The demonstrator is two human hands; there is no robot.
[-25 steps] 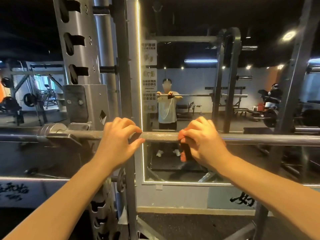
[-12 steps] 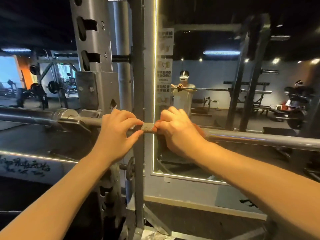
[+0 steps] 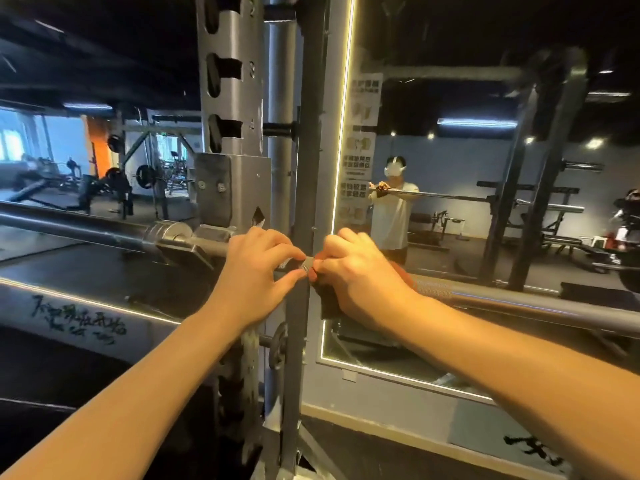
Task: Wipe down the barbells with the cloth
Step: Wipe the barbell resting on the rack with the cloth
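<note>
1. Sliding left along the bar (image 3: 519,301), the right grip (image 3: 360,275) has closed the gap of a second ago. It now sits just beside the left grip (image 3: 256,268), with only a short knurled patch between them.
2. The right grip is wrapped round the cloth (image 3: 327,304), pressing it onto the bar.
3. The left grip curls round the bare bar by the rack (image 3: 235,133).
4. This stroke looks spent: either the left grip moves off or the wipe reverses rightward.
</note>
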